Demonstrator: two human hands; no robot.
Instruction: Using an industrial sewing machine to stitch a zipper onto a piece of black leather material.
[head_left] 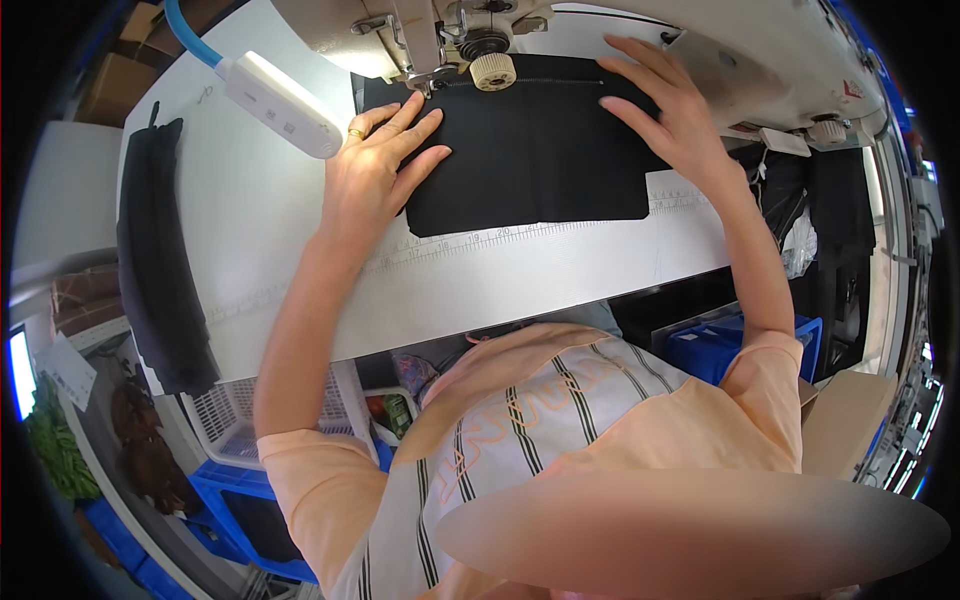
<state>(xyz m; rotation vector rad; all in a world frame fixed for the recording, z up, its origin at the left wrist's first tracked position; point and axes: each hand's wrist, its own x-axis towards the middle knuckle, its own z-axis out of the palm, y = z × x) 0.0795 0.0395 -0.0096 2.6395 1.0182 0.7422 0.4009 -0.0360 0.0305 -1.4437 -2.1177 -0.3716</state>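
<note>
Black fabric piece (530, 150): flat, matte, roughly rectangular, near corners clipped; lying on white table (260, 220) under sewing machine (560, 30), far edge at the needle area, line of stitching visible along that edge. Left hand (375, 165) open, palm down, fingers spread, pressing on the cloth's left margin; ring on one finger. Right hand (665, 110) open, flat on the cloth's right side, fingers extended. Nothing gripped. Lit lamp (280, 100) just beside left hand. Stack of black cloth (160, 270) at table's left end, well apart.
</note>
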